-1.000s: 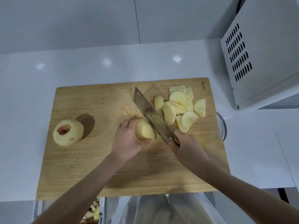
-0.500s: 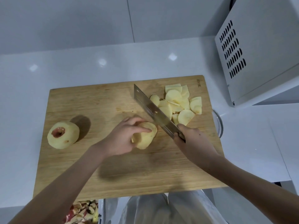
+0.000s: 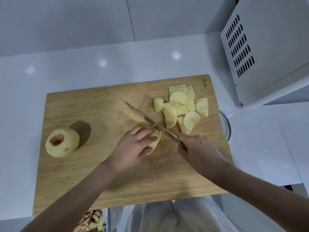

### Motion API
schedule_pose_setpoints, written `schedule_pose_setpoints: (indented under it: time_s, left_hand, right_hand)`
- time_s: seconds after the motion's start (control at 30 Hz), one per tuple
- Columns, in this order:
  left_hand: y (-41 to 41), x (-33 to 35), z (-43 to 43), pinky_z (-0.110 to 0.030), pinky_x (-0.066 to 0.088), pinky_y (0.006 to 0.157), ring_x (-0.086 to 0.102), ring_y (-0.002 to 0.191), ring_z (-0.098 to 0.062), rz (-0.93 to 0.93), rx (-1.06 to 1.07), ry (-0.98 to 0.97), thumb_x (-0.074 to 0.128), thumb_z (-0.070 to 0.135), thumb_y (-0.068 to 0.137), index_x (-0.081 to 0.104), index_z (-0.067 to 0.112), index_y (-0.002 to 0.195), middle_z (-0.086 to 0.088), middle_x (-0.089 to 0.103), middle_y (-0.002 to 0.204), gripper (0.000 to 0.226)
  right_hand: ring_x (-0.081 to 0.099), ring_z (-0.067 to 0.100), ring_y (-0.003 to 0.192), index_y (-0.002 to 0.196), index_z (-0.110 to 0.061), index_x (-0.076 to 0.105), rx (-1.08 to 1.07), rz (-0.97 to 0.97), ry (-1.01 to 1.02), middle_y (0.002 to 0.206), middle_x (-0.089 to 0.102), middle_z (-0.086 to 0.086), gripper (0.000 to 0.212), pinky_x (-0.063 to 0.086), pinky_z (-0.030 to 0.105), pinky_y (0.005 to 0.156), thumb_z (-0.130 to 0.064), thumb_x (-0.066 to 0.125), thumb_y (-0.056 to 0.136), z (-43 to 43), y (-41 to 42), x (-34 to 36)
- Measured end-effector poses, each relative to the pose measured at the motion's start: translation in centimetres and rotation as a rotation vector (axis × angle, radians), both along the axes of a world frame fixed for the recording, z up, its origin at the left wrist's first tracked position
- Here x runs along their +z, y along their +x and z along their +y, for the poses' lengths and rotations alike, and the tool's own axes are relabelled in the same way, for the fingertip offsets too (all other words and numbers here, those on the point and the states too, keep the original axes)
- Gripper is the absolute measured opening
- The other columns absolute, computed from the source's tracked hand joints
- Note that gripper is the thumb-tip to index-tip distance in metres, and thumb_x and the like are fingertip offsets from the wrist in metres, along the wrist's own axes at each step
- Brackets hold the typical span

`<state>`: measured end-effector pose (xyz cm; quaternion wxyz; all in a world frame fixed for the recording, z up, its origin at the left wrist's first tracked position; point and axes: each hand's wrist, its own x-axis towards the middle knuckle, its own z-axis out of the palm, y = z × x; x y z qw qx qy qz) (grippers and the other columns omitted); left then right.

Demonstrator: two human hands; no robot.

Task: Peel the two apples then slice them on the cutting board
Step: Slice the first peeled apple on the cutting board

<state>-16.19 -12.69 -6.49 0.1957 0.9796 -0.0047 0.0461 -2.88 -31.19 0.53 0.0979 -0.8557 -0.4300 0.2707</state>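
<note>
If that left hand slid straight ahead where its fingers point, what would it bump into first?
Probably the knife blade, just past the apple piece the left hand holds.

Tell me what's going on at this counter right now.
A person is slicing peeled apples on a rectangular wooden cutting board. The left hand holds a pale peeled apple piece down, while the right hand grips a broad steel knife whose blade meets that piece's right end. A pile of pale apple slices lies at the board's far right. A whole peeled apple with a reddish stem hollow sits uncut at the board's left.
</note>
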Motion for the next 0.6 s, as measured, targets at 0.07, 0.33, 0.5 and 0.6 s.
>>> schedule_pose_setpoints:
  time_s: [0.07, 0.33, 0.5, 0.6]
  left_hand:
    - [0.1, 0.1, 0.1, -0.036, 0.054, 0.082, 0.05, 0.108, -0.02, 0.01, -0.004, 0.002, 0.072, 0.025, 0.078, 0.07, 0.017, 0.11, -0.001, 0.064, 0.119, 0.033]
    - [0.3, 0.6, 0.3, -0.033, 0.056, 0.078, 0.058, 0.103, -0.02, 0.05, -0.039, 0.031, 0.079, 0.025, 0.074, 0.071, 0.019, 0.109, -0.001, 0.064, 0.12, 0.036]
    - [0.3, 0.4, 0.3, -0.036, 0.056, 0.077, 0.056, 0.103, -0.021, 0.021, -0.046, 0.038, 0.075, 0.025, 0.076, 0.069, 0.016, 0.11, -0.002, 0.063, 0.12, 0.035]
    - [0.3, 0.3, 0.2, -0.036, 0.056, 0.078, 0.054, 0.105, -0.02, -0.001, -0.055, 0.046, 0.065, 0.028, 0.082, 0.068, 0.016, 0.11, -0.002, 0.062, 0.121, 0.031]
  right_hand:
    - [0.038, 0.008, 0.048, 0.079, -0.02, 0.038, -0.008, 0.021, -0.007, 0.058, 0.041, -0.007, 0.018, 0.026, 0.022, 0.045, -0.021, 0.04, 0.096, 0.8, 0.2, -0.9]
    - [0.037, 0.012, 0.046, 0.082, -0.02, 0.036, -0.013, -0.015, 0.019, 0.055, 0.037, -0.008, 0.016, 0.029, 0.024, 0.044, -0.021, 0.04, 0.097, 1.2, -0.6, -1.5]
    - [0.029, 0.01, 0.039, 0.076, -0.021, 0.036, -0.029, -0.025, 0.054, 0.049, 0.033, -0.009, 0.021, 0.024, 0.023, 0.04, -0.019, 0.043, 0.096, -0.1, -1.1, 0.4]
    - [0.031, 0.01, 0.041, 0.079, -0.022, 0.034, -0.021, -0.016, 0.021, 0.051, 0.034, -0.009, 0.02, 0.025, 0.021, 0.042, -0.021, 0.039, 0.098, -0.2, -1.1, 0.6]
